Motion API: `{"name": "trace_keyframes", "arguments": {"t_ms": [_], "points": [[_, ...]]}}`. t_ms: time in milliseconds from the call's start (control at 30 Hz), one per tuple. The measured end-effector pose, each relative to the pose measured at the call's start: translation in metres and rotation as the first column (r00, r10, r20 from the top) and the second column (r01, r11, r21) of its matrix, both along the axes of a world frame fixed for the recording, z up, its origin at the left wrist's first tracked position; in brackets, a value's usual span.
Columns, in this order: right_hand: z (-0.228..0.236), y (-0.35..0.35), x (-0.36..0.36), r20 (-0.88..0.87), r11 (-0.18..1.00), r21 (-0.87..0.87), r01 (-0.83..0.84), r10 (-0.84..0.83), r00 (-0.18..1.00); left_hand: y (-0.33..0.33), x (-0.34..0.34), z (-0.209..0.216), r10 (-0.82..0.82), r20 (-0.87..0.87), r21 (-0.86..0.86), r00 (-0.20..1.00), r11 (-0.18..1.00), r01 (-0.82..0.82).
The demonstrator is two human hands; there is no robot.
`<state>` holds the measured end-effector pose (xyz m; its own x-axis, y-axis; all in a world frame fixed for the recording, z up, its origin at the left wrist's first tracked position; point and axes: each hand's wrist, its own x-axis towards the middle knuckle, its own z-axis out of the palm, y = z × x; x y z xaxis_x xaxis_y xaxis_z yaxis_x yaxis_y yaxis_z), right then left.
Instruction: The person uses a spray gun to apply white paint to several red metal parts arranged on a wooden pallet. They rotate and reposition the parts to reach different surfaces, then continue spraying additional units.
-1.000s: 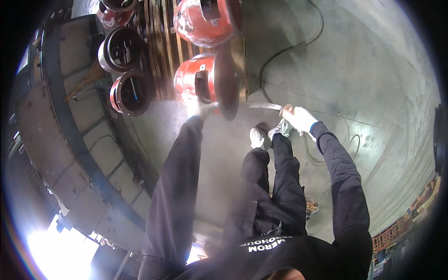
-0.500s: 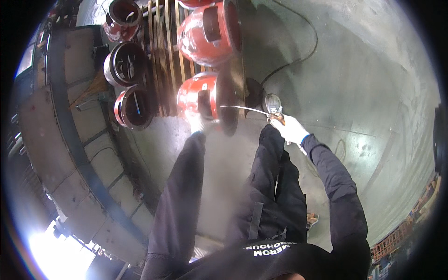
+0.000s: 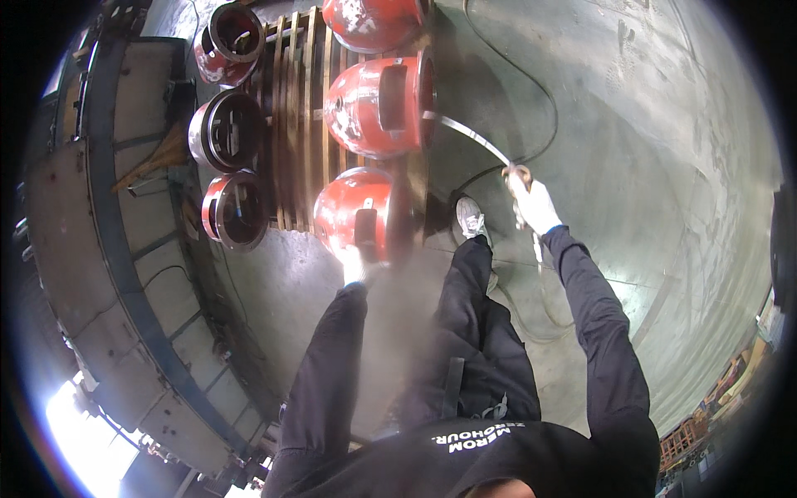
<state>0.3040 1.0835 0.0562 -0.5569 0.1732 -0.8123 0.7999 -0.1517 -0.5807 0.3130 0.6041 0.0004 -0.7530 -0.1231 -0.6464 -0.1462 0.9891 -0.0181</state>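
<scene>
My left hand (image 3: pixel 354 266), in a white glove, lies at the near side of a rounded red metal housing (image 3: pixel 336 217) with a rectangular opening; its fingers look curled on the edge, though glare blurs them. In my gloved right hand (image 3: pixel 538 207) is a blow gun (image 3: pixel 518 177) with a long, thin, bent metal tube. The tube's tip lies by the open right end of a second red housing (image 3: pixel 353 108), farther off. Below the right hand hangs a pale hose (image 3: pixel 538 249). A haze hides the floor under the left hand and blurs the nearer housing's right end.
The housings sit on a slatted wooden pallet (image 3: pixel 286 108), with another red housing (image 3: pixel 374 21) at the far end. Several ring-shaped parts, one a dark ring (image 3: pixel 226 131), stand along its left. A dark hose (image 3: pixel 552 100) snakes over the floor. Left is a long metal bench (image 3: pixel 91 249).
My right hand has moved forward with the blow gun. Its tip has gone from the nearer housing's open end to the farther one's. My left hand stays at the nearer housing; the view has shifted.
</scene>
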Motion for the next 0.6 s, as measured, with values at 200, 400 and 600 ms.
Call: {"name": "trace_keyframes", "arguments": {"t_ms": [200, 400, 600], "points": [[-0.058, -0.016, -0.082, -0.017, 0.982, -0.107, -0.153, 0.152, 0.988, 0.012, -0.022, 0.029, 0.02, 0.168, 0.042, 0.986, 0.999, -0.027], [-0.089, -0.032, -0.089, 0.087, 0.983, -0.151, -0.106, 0.12, 0.989, 0.052, -0.081, 0.05, -0.104, -0.05, 0.087, 0.993, 0.99, 0.108], [-0.093, -0.045, -0.095, 0.042, 0.984, -0.133, -0.118, 0.124, 0.991, 0.131, -0.204, 0.044, 0.012, -0.241, 0.41, 0.971, 0.908, 0.09]]}}
